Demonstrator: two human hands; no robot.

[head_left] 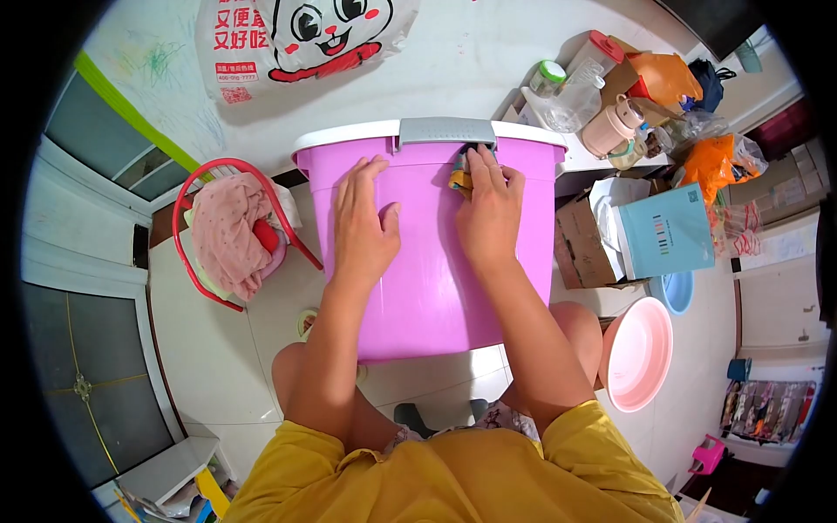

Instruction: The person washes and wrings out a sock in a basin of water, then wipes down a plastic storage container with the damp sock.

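In front of me stands a large pink-purple plastic storage box (427,296) with a white lid (349,137) and a grey latch (446,131) at its upper edge. My left hand (362,218) lies with fingers stretched out against the left part of the box's side. Just under the latch, my right hand (490,209) presses a small yellow and dark cloth (460,178) to the box; its fingers are bent over the cloth and hide part of it.
A red-framed chair (187,209) with a pink blanket (228,231) is at left. To the right are a cardboard box (580,244), a light-blue box (667,231) and a pink basin (639,353). Jars and a beige flask (610,131) crowd a white surface behind.
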